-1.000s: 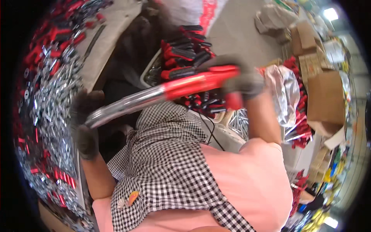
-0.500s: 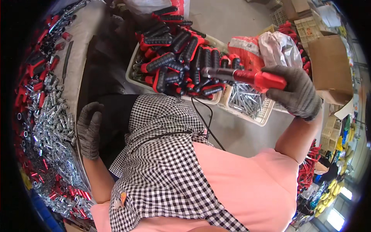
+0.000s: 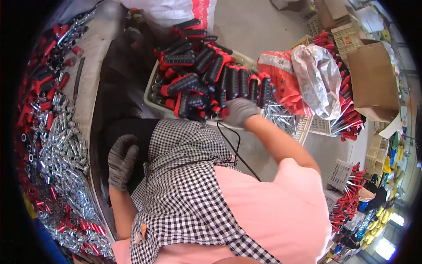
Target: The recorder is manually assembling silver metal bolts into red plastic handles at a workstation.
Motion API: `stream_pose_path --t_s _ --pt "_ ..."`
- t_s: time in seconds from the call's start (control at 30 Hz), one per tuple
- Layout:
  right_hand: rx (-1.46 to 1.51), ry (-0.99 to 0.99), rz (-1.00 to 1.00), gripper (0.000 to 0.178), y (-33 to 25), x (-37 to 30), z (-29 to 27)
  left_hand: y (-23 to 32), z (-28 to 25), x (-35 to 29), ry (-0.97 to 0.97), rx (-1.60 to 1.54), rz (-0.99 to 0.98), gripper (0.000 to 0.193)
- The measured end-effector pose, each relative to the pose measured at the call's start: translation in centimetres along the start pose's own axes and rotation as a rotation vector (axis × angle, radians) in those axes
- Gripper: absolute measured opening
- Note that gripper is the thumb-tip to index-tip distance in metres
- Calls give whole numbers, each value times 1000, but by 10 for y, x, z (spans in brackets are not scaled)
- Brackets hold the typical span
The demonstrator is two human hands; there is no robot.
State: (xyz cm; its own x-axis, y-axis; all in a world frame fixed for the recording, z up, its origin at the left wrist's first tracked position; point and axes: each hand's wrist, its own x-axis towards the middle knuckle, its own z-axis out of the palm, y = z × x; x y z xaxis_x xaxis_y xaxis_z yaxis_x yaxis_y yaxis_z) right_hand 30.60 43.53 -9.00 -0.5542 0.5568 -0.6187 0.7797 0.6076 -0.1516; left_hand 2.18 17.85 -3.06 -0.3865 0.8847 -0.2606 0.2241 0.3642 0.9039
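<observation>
My right hand (image 3: 241,112), in a grey knitted glove, reaches over the near edge of a pale plastic crate (image 3: 151,94). Its fingers are bent down and slightly blurred; a bit of red and metal shows at the fingertips, but what they grip is hidden. Piled high in that crate are black-and-red tool handles (image 3: 181,83), some right beside the glove. My left hand (image 3: 122,163), also gloved, hangs by the workbench edge next to my apron (image 3: 189,189). Its fingers are loosely curled, thumb apart, with nothing visible in them.
Along the left, a workbench (image 3: 90,57) carries heaps of metal sockets (image 3: 61,149) and red parts. Right of the crate are a basket of metal rods (image 3: 281,118), a red-and-white sack (image 3: 281,81) and a cardboard box (image 3: 376,83). A black cable (image 3: 239,160) runs below the crate.
My right hand has swung left and down from beside the sacks to the crate's near edge; the red tool it held no longer shows clearly. My left hand has shifted slightly right and down.
</observation>
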Motion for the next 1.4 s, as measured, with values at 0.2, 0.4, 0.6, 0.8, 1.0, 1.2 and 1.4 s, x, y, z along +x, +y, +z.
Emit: stream_pose_path --t_s 0.2,0.4,0.6,0.8,1.0,1.2,1.4 --pt "39 -24 -20 39 4 48 93 -2 11 -5 -63 -39 -125 30" --pt "-78 75 -70 51 -6 5 42 8 2 5 -83 384 59 41" --pt "-62 747 -554 43 -63 18 -20 -16 -19 -18 54 430 111 44" --pt "279 554 -1227 27 -217 19 -77 -40 -37 -70 372 232 50 36" --pt "49 265 -1750 23 -374 41 -101 -59 -59 -136 818 301 122 31" --pt "360 -16 -1411 26 -534 89 -154 -45 -82 -184 1193 160 68 21" --pt "13 553 -1410 32 -659 189 -211 -57 -96 -190 1351 145 -46 17"
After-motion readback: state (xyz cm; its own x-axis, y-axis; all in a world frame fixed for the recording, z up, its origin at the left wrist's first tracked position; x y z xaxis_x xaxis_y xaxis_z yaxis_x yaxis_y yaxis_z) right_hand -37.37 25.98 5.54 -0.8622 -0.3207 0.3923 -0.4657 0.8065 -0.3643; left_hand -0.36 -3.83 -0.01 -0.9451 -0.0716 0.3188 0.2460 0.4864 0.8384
